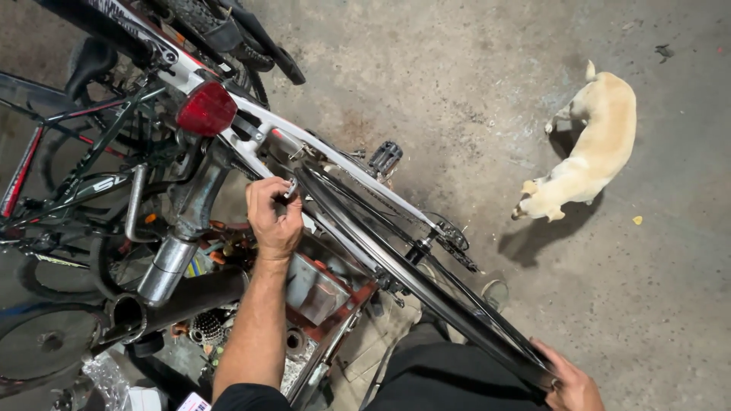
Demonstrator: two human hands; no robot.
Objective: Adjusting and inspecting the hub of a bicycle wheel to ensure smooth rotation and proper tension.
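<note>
Black bicycle wheel (426,285): my right hand (572,384) grips its rim; my left hand (274,217) pinches the brake (292,187) fittings.

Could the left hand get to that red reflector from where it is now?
Probably yes. The left hand is at the frame just below the red reflector, and only open frame tubing lies between them. The right hand holds the wheel.

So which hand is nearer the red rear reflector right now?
Left. The left hand grips a small part on the frame just below and right of the red reflector. The right hand holds the wheel rim far off, near the bottom edge.
</note>
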